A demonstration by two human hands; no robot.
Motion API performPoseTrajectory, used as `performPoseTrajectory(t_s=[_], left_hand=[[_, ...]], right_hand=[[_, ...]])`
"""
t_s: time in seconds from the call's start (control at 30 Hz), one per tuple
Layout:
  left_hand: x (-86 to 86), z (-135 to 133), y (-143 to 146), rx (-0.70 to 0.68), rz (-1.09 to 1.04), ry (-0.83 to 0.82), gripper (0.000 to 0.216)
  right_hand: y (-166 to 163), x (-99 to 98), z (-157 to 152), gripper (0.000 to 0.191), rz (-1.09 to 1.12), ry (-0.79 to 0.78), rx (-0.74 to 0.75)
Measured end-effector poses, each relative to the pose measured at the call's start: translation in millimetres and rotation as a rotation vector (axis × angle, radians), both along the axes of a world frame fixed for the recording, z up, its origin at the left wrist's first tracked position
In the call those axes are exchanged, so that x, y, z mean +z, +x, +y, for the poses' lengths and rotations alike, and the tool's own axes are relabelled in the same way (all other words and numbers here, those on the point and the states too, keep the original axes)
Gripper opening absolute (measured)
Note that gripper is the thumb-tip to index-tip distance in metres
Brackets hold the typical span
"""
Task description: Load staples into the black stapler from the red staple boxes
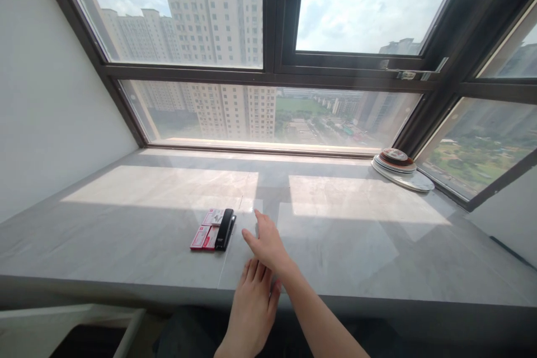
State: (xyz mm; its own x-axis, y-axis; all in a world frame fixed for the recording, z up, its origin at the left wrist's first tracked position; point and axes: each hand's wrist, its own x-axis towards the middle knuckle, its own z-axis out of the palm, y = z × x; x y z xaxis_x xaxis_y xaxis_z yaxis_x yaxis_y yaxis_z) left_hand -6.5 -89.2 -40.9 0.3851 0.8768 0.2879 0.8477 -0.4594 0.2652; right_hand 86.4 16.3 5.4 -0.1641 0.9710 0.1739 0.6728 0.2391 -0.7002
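Observation:
A black stapler (225,229) lies on the pale stone window ledge (168,260), along the right side of small red-and-white boxes (204,237). A loose piece of something pale and grey, too small to name, shows at the top of the boxes. To the right of the stapler, and apart from it, my right hand (267,243) reaches forward with thumb and forefinger stretched out; its other fingers are mostly hidden. My left hand (254,305) rests palm down at the ledge's front edge, fingers extended, just below my right wrist. Neither hand holds anything visible.
Stacked plates and round mats (396,165) sit in the far right corner of the ledge. Dark-framed windows (272,75) rise behind it, with a metal latch (406,74). Below the front edge at left is an open white drawer or box (84,313).

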Motion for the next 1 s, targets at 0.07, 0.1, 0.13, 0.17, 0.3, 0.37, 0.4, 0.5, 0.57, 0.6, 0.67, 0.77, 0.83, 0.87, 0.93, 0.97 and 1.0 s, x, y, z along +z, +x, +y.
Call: performPoseTrajectory(t_s=[0.07,0.1,0.13,0.17,0.3,0.37,0.4,0.5,0.57,0.6,0.67,0.77,0.83,0.87,0.93,0.97,1.0], left_hand=[[-7.5,-13.8,-8.7,-0.012,0.000,0.001,0.051],[-11.2,-19.5,-12.5,-0.019,-0.004,0.004,0.053],[-14.3,-24.5,-15.7,-0.027,-0.011,0.009,0.055],[-16.3,-28.8,-18.0,-0.031,-0.020,0.013,0.056],[-10.3,-38.0,-17.8,0.040,-0.071,0.034,0.049],[1.1,-36.9,-13.8,0.087,-0.095,0.029,0.044],[7.9,-34.5,-11.4,0.108,-0.105,0.019,0.041],[26.1,-20.5,-3.9,0.165,-0.138,-0.018,0.032],[32.0,-7.0,1.5,0.184,-0.158,-0.014,0.032],[32.4,0.1,4.5,0.176,-0.161,-0.003,0.034],[29.6,13.0,10.4,0.130,-0.145,0.020,0.040],[22.0,26.0,16.4,0.042,-0.091,0.023,0.048],[18.9,30.9,16.4,0.028,-0.068,0.009,0.051],[18.4,32.7,15.2,0.036,-0.062,0.002,0.052],[18.7,36.5,10.9,0.066,-0.059,-0.003,0.054],[19.2,38.7,8.3,0.081,-0.058,-0.001,0.054],[19.6,41.1,5.7,0.092,-0.057,0.001,0.054]], right_hand=[[-35.4,4.8,15.3,0.079,0.056,-0.028,0.017],[-50.8,5.7,22.2,0.083,0.063,-0.054,0.033],[-63.6,5.8,28.2,0.083,0.064,-0.072,0.039],[-72.8,5.5,33.0,0.080,0.062,-0.081,0.046],[-63.1,7.9,39.0,0.059,0.046,-0.062,0.095],[-31.5,13.5,33.4,0.058,0.017,-0.052,0.165],[-11.9,17.2,28.3,0.059,0.002,-0.042,0.208],[44.8,27.3,5.8,0.054,-0.020,-0.008,0.222],[69.0,30.2,-11.3,0.051,-0.017,0.015,0.125],[75.2,30.0,-18.9,0.049,-0.008,0.030,0.071],[76.9,26.7,-30.2,0.042,0.010,0.063,-0.019],[63.2,20.8,-35.4,0.027,0.002,0.100,-0.147],[53.5,20.0,-32.3,0.019,0.022,0.114,-0.226],[50.8,20.6,-29.3,0.018,0.077,0.120,-0.253],[51.2,22.2,-21.5,0.024,0.299,0.118,-0.285],[54.4,22.1,-17.1,0.030,0.450,0.113,-0.303],[59.2,21.0,-12.7,0.035,0.610,0.108,-0.326]])
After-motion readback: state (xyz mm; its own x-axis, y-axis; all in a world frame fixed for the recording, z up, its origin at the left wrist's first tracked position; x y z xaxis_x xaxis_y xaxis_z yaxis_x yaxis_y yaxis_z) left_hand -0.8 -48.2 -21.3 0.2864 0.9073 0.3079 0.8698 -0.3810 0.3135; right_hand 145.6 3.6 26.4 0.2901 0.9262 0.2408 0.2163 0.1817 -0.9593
